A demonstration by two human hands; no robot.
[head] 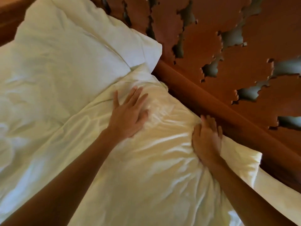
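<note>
A white pillow [154, 160] lies in front of me against the brown headboard, its cover creased. My left hand [128, 115] presses flat on the pillow's upper left part with fingers spread and straight. My right hand [206, 137] presses on the pillow's far edge beside the headboard rail, fingers extended along the edge. A second white pillow [65, 54] lies to the left and further back, its corner overlapping the near pillow's top.
A brown padded headboard [228, 54] with peeling patches that expose grey underneath runs diagonally from top centre to lower right. Its rounded rail [211, 101] borders the pillows. White bedding [19, 136] fills the left side.
</note>
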